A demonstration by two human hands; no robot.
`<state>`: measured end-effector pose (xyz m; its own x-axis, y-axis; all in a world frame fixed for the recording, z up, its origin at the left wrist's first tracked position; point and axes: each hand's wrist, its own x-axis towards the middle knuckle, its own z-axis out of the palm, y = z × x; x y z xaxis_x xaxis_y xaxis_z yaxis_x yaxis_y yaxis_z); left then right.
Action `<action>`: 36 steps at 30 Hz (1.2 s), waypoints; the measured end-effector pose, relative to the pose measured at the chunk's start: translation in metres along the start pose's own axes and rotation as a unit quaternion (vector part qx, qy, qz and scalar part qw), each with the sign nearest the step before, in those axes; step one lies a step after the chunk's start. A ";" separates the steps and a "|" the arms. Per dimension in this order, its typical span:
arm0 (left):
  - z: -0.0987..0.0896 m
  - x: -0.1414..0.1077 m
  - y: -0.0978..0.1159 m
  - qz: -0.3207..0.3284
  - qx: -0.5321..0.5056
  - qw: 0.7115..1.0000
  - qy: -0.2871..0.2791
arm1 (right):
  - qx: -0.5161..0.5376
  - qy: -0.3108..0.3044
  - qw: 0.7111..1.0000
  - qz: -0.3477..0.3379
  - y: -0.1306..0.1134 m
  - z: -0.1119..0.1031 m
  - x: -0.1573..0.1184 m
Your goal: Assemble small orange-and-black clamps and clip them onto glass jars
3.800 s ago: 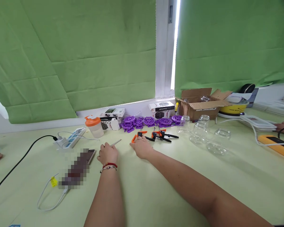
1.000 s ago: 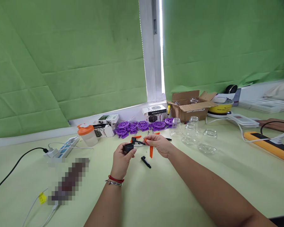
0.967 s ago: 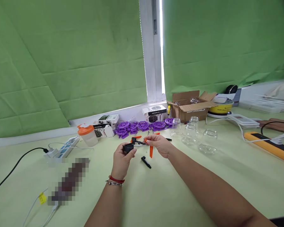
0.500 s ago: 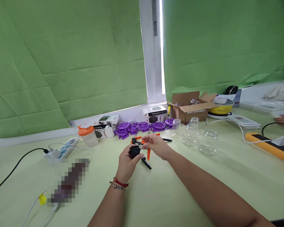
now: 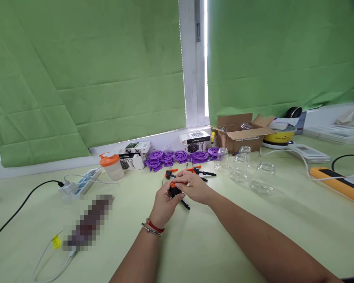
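Note:
Between my two hands is a small black part (image 5: 175, 192) with an orange piece (image 5: 173, 184) at its top. My left hand (image 5: 163, 202) grips the black part from the left, fingers curled round it. The fingers of my right hand (image 5: 197, 189) are closed on the orange piece at the top; they hide much of it. A black stick-like handle (image 5: 185, 204) shows just below the hands. Behind them on the table lie orange-and-black parts (image 5: 196, 169) with black handles, partly covered by my right hand.
Purple wheel-like pieces (image 5: 180, 156) line the back, near small printed boxes (image 5: 195, 142). Clear glass jars (image 5: 262, 179) and an open cardboard box (image 5: 240, 138) stand at right. An orange-lidded cup (image 5: 110, 166), power strips (image 5: 336, 184) and cables flank the table.
My right hand has come closer to my left, bringing the orange piece onto the top of the black part. The thin metal rod and orange blade-like end seen earlier are now hidden.

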<state>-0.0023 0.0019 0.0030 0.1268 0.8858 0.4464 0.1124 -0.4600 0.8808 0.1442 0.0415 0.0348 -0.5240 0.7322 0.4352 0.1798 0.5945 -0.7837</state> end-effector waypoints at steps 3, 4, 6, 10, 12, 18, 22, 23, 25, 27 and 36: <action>0.000 -0.001 -0.003 -0.018 -0.012 1.000 0.015 | -0.025 0.001 1.000 0.000 0.000 0.001 0.000; 0.000 -0.002 -0.005 -0.028 -0.022 0.999 0.025 | -0.029 -0.002 1.000 -0.002 0.001 0.001 0.000; -0.001 -0.003 -0.009 -0.044 -0.042 0.997 0.039 | -0.037 -0.008 0.999 -0.004 0.001 0.001 0.000; -0.004 -0.005 -0.014 -0.031 -0.024 0.999 0.029 | -0.087 -0.035 0.995 -0.031 0.000 -0.001 -0.001; -0.006 -0.004 -0.016 -0.020 0.004 0.999 0.029 | -0.125 -0.048 0.989 -0.055 0.000 0.000 -0.001; -0.016 0.000 -0.015 -0.007 0.069 0.995 0.077 | -0.202 -0.029 0.974 -0.095 -0.001 0.002 -0.002; -0.033 0.005 -0.012 -0.035 0.083 0.976 0.199 | -0.236 0.123 0.958 -0.107 0.003 0.001 -0.002; -0.038 0.006 -0.012 -0.042 0.077 0.968 0.233 | -0.242 0.153 0.954 -0.094 0.006 0.002 -0.001; -0.047 0.008 -0.014 -0.046 0.054 0.953 0.293 | -0.256 0.149 0.954 -0.049 0.014 0.006 0.002; -0.053 0.010 -0.017 -0.042 0.034 0.942 0.331 | -0.280 0.059 0.958 -0.005 0.023 0.014 0.007; -0.061 0.013 -0.032 -0.046 0.041 0.936 0.347 | -0.497 -0.243 0.828 -0.092 0.031 0.078 0.043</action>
<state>-0.0647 0.0317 -0.0103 -0.5546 0.7353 0.3895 0.1700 -0.3581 0.9181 0.0626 0.0658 -0.0057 -0.8484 0.5221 0.0871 0.5293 0.8378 0.1342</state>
